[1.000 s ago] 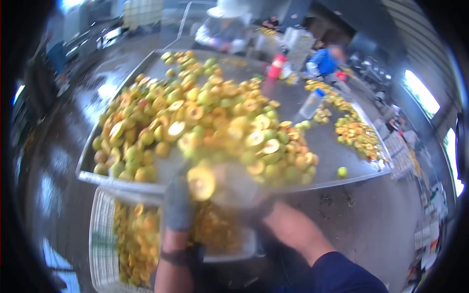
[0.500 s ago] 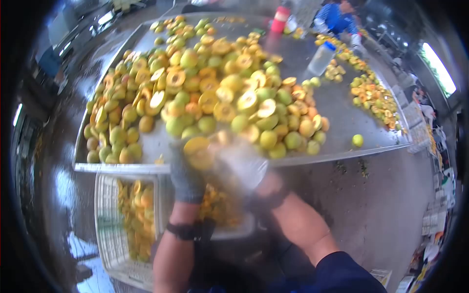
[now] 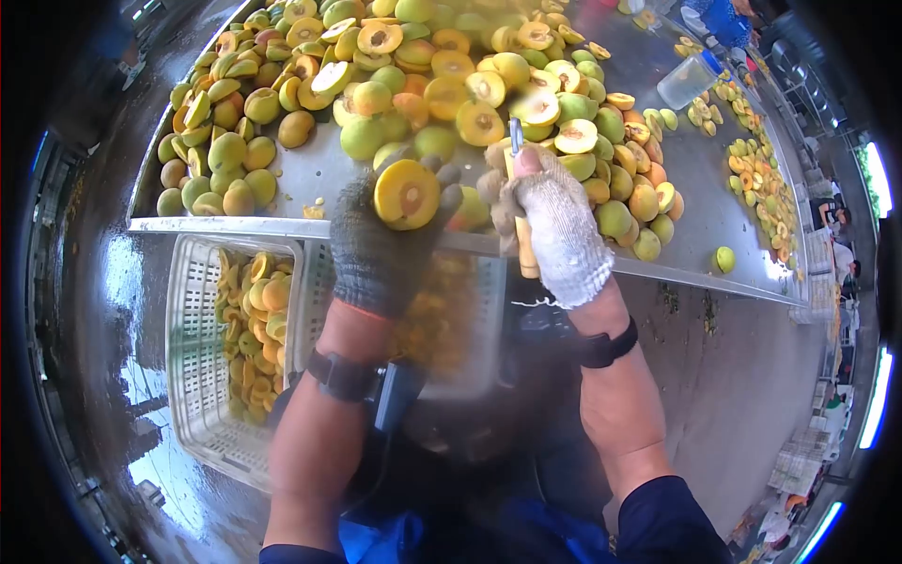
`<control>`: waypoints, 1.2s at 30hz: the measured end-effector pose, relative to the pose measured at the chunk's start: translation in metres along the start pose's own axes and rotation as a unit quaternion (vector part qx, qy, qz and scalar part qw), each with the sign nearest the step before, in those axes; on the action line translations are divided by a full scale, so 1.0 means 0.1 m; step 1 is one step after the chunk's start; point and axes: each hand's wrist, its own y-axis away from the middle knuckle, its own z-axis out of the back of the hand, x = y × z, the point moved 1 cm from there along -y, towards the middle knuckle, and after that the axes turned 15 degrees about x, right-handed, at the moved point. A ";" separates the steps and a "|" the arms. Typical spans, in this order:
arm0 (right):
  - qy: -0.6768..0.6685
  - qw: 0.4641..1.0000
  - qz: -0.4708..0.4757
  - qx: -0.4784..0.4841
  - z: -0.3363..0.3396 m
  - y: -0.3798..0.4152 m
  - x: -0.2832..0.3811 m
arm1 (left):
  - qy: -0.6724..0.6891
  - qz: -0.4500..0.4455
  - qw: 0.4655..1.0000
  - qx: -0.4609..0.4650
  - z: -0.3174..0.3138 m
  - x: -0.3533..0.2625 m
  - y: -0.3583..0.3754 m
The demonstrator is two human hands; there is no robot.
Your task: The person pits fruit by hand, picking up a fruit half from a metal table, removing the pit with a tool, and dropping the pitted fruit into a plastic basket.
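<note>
My left hand (image 3: 374, 246), in a dark grey knit glove, is closed round a yellow peach half (image 3: 406, 195), whose cut face with the brown pit is turned towards me. Another peach piece (image 3: 470, 209) shows at its fingertips. In a white knit glove, my right hand (image 3: 568, 230) grips a small wooden-handled tool (image 3: 523, 221) held upright, its narrow metal tip (image 3: 515, 133) pointing up past the thumb. Both hands are over the near edge of a metal table (image 3: 315, 179). Beyond them lies a heap of whole and halved peaches (image 3: 373, 97).
Below the edge stand a white crate (image 3: 193, 348) of peach halves (image 3: 258, 324) and a second crate (image 3: 489, 310), partly behind my left forearm. A blue-capped bottle (image 3: 689, 81), a lone peach (image 3: 723, 259) and more halves (image 3: 752, 174) are on the right. A person in blue (image 3: 722, 21) is across the table.
My hands, blurred and close together earlier, are now apart, the right one farther right with the tool upright. The view has tilted down, so the table edge appears higher.
</note>
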 end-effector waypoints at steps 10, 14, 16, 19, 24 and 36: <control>0.477 0.875 0.084 0.022 -0.52 0.11 -0.25 | -0.238 -0.123 0.963 0.011 0.04 -0.07 0.03; 0.510 0.857 0.067 0.007 -0.62 0.08 -0.25 | -0.372 -0.138 0.918 0.016 0.10 -0.12 0.04; 0.516 0.855 0.051 -0.002 -0.64 0.06 -0.27 | -0.410 -0.146 0.900 0.032 0.11 -0.15 0.05; 0.541 0.839 0.055 -0.014 -0.67 0.05 -0.27 | -0.362 -0.156 0.916 0.071 0.05 -0.17 0.08; 0.383 0.924 -0.008 0.011 -0.70 -0.01 -0.32 | -0.459 -0.208 0.859 0.096 -0.06 -0.17 0.12; 0.541 0.834 0.014 0.111 -0.70 -0.05 -0.29 | -0.706 -0.171 0.685 0.062 0.26 -0.34 0.17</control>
